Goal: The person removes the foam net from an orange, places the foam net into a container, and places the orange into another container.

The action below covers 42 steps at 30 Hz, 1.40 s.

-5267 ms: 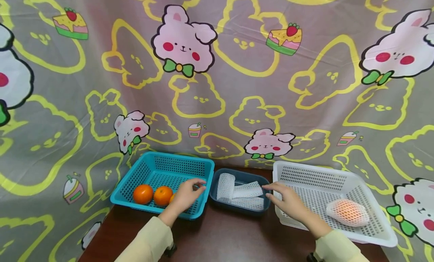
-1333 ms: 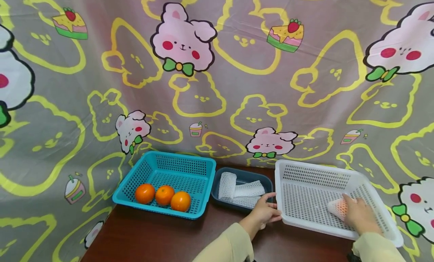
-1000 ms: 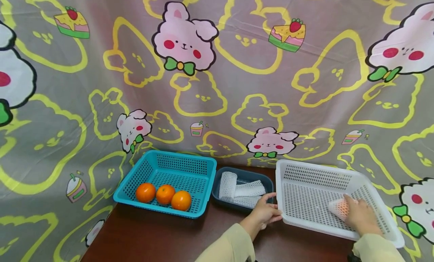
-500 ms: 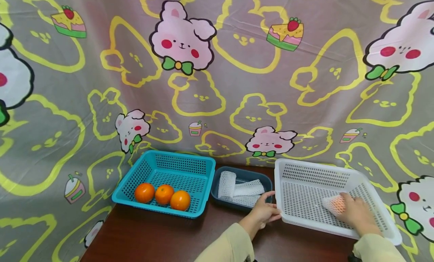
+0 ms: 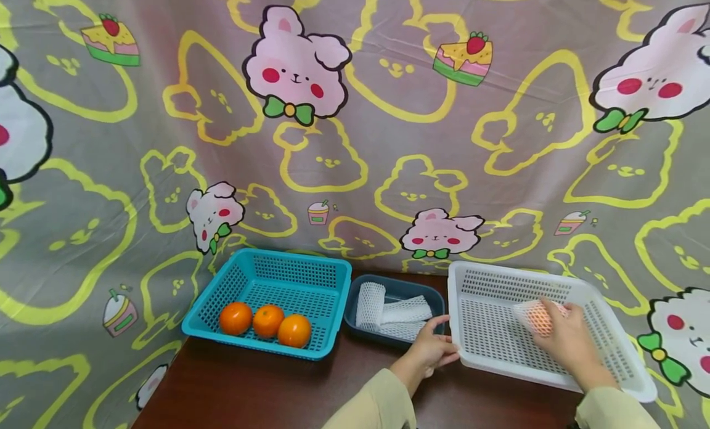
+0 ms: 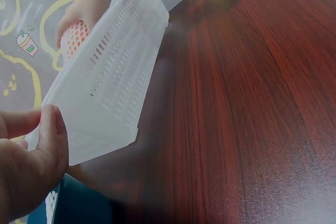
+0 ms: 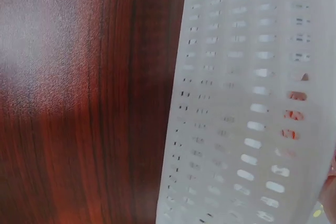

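In the head view my right hand (image 5: 571,339) grips an orange in a white foam net (image 5: 535,318), over the middle of the white basket (image 5: 490,339). Whether the fruit touches the basket floor is hard to tell. My left hand (image 5: 426,353) pinches the basket's near left corner. Seen from the left wrist, thumb and fingers of the left hand (image 6: 34,163) hold the rim, and the netted orange (image 6: 74,39) shows beyond the slotted wall (image 6: 115,72). The right wrist view is mostly filled by the basket's side (image 7: 226,103); only a sliver of the right hand (image 7: 330,198) appears.
Left of these stands a turquoise basket (image 5: 261,254) with three bare oranges (image 5: 268,321) along its near side. Between the baskets, a dark blue tray (image 5: 355,331) holds several white foam nets (image 5: 370,306). A patterned curtain (image 5: 360,139) hangs behind the brown table (image 5: 249,386).
Earlier the netted orange lay in the white basket's right part; my right hand grasped it and carried it leftward. My left hand went from the turquoise basket to the white basket's corner.
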Available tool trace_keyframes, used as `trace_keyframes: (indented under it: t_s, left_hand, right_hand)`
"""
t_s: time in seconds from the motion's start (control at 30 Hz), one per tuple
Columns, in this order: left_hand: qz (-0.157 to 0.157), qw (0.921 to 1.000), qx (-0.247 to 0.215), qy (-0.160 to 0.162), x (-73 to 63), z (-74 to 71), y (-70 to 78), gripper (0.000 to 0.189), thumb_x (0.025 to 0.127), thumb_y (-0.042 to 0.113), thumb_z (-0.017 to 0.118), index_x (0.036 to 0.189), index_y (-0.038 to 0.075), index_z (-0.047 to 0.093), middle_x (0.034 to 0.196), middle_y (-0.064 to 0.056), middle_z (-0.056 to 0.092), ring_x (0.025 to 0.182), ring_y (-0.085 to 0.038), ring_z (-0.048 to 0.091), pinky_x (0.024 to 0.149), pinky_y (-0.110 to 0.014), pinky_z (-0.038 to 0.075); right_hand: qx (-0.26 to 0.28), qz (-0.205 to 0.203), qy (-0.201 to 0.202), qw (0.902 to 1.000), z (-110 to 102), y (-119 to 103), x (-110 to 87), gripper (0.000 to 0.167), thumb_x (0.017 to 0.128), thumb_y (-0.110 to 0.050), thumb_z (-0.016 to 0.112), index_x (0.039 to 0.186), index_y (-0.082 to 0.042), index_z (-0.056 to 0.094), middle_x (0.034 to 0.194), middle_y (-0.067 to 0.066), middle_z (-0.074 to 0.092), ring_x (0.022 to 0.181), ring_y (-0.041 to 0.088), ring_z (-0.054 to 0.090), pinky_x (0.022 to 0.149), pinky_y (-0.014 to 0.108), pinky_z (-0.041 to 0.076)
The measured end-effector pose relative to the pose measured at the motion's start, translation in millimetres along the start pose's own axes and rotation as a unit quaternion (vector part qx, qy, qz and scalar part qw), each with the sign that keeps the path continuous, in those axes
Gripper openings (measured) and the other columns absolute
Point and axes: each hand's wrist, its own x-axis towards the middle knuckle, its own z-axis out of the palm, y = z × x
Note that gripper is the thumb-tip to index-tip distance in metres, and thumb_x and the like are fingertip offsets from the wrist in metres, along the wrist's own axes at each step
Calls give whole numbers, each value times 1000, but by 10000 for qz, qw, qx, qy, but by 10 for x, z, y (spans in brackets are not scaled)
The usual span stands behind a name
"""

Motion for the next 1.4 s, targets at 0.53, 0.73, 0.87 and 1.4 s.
trace_keyframes:
  t_s: [0.53,0.73,0.87,1.4]
  left_hand:
    - [27,9998,-133,-119,-3,-29,-9,65,85,-22,63,142,10,57,97,-13,61,80,-18,65,75,-35,61]
    - [-44,9999,-143,-71,-12,-17,2,64,86,-22,63,141,9,57,97,-12,60,80,-19,65,75,-36,61]
    - [-67,9998,-195,-30,-11,-11,1,62,85,-22,63,139,8,58,97,-12,61,81,-20,67,75,-35,61]
    - [-51,9989,-460,76,-46,-31,-28,50,85,-17,62,132,-1,63,100,-10,68,79,-16,64,81,-35,59]
  right_hand:
    - [387,-931,645,9928,-37,-200,15,86,66,-16,91,135,12,48,116,46,45,100,63,50,79,73,43]
    - [274,-1050,505,9928,-96,-305,15,87,68,-20,91,137,10,48,116,42,50,101,58,53,80,72,43]
    - [281,-1159,422,9920,-136,-389,6,84,68,-23,92,135,7,52,117,39,54,102,57,54,80,72,45]
    - [472,-1568,150,9864,-230,-875,-43,80,70,-27,94,137,-2,57,119,31,57,101,54,58,76,70,49]
